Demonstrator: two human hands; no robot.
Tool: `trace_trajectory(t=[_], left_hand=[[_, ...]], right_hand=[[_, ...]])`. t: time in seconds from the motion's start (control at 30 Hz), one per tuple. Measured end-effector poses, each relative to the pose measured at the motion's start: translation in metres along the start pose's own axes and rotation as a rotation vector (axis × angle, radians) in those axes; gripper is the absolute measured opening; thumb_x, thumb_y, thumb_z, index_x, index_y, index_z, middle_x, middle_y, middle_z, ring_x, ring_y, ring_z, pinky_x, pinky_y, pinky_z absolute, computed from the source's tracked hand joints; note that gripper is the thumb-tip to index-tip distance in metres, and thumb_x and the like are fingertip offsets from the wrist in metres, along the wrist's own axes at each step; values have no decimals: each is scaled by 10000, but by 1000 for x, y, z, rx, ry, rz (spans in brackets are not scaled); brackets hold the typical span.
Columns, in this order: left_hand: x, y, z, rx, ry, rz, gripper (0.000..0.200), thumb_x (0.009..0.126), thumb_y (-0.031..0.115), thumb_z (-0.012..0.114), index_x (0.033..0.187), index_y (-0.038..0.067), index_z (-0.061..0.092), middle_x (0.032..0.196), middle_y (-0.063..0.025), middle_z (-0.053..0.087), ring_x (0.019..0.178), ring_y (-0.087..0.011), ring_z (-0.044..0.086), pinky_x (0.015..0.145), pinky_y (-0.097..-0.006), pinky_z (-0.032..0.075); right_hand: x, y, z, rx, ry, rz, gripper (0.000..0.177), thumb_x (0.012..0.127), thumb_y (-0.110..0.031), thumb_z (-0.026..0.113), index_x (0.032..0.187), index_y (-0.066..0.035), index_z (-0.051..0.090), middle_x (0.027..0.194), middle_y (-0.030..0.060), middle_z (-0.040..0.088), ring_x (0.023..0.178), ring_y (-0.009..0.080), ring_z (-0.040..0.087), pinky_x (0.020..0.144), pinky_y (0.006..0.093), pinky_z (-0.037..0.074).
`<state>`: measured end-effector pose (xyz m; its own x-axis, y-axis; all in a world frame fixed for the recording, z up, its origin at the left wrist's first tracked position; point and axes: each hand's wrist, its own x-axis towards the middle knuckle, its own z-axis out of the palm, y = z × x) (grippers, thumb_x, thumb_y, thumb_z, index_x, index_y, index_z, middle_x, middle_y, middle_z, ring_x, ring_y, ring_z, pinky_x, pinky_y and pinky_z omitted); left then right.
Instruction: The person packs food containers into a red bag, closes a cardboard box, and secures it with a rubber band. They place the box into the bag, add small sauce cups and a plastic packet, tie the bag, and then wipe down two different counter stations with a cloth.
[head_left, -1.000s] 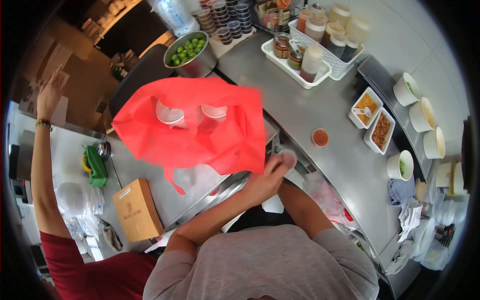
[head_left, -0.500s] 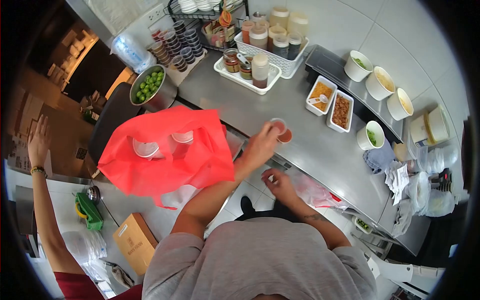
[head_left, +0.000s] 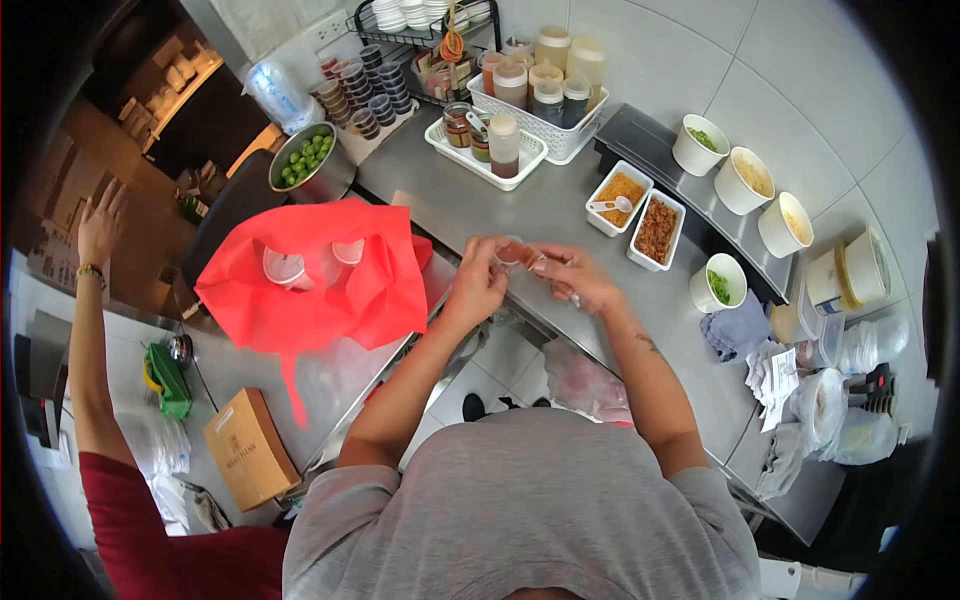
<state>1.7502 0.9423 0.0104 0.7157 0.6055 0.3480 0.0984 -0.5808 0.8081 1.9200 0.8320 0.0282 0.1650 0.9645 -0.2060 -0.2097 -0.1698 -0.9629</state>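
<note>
Over the counter's front edge, my two hands are close together. My left hand (head_left: 478,283) is closed, pinching a small clear sauce cup (head_left: 510,251) by its side. Just right of it, my right hand (head_left: 580,277) has its fingers closed around a second small cup with reddish-orange sauce (head_left: 537,262), mostly covered by the fingers. Whether the two cups touch cannot be told. Left of my hands stands a red fabric bag (head_left: 350,300), its top open, with white-lidded containers (head_left: 287,268) showing inside.
Stacked sauce cups (head_left: 365,85) and a pot of limes (head_left: 325,175) stand at the back left. Squeeze bottles fill a white basket (head_left: 570,140). Two topping trays (head_left: 657,230) and several white tubs (head_left: 718,285) are at right. A co-worker's arm (head_left: 88,330) reaches at far left.
My left hand has drawn back left from the counter with its cup. My right hand has risen from below the edge and taken hold of the other sauce cup.
</note>
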Motion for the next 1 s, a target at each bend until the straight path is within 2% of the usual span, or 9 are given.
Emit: trace_trajectory(t=[0.03,0.17,0.23,0.43,0.63,0.73,0.83,0.93,1.0], left_hand=[[-3,9,-6,-76,-33,-42,458,753,-60,555,1183,70,470,1100,-120,458,828,-231,580,685,-308,483],[-7,25,-9,-445,-84,-88,521,765,-71,559,1255,55,435,1070,-64,442,845,-93,533,685,-223,446],[-8,48,-14,-555,-67,-90,523,781,-78,549,1270,46,411,1049,-54,434,844,-89,527,700,-220,443],[-8,78,-18,-720,-57,-68,543,791,-101,535,1288,46,373,1029,-59,423,852,-100,532,736,-240,453],[-11,96,-21,-726,-45,-115,452,830,1,533,1255,45,386,1059,-64,508,924,-151,572,708,-258,452],[-10,95,-19,-754,-7,-207,417,833,30,542,1226,43,403,1047,-80,526,899,-141,561,701,-256,452],[-10,87,-15,-836,20,-267,390,828,29,549,1197,35,422,1043,-86,537,894,-135,553,701,-257,455],[-14,87,-13,-909,44,-233,362,836,34,553,1180,33,439,1078,-82,541,945,-146,553,742,-264,457],[-15,87,-12,-897,49,-204,351,840,33,554,1174,34,448,1094,-79,543,977,-152,552,769,-268,459]], right_hand=[[-5,-11,-4,174,-123,31,537,791,-203,697,1256,2,521,846,29,583,522,56,438,449,192,338],[-13,-50,-7,154,-328,-67,577,802,-190,693,1294,20,476,855,46,600,477,37,360,423,182,288],[-13,-62,-10,149,-410,-112,603,785,-205,715,1287,33,478,900,71,625,487,43,372,425,185,296],[-14,-72,-13,152,-434,-142,638,726,-152,757,1264,60,488,1060,160,636,520,50,437,434,188,325],[-22,-76,-10,85,-456,-156,615,709,-19,713,1285,-3,498,977,82,648,576,27,448,455,194,343],[-32,-89,-6,-253,-396,-147,651,707,-29,714,1316,-66,487,1077,85,619,702,57,513,529,208,410],[-38,-84,16,-422,-295,-454,688,708,-77,732,1341,-121,466,1177,61,569,883,102,531,662,227,449],[-48,-77,30,-257,-240,-418,716,697,-107,749,1348,-126,453,1230,40,530,998,137,513,764,250,441],[-53,-75,29,-397,-138,-407,675,689,-113,758,1309,-108,488,1218,35,526,986,133,516,760,247,437]])
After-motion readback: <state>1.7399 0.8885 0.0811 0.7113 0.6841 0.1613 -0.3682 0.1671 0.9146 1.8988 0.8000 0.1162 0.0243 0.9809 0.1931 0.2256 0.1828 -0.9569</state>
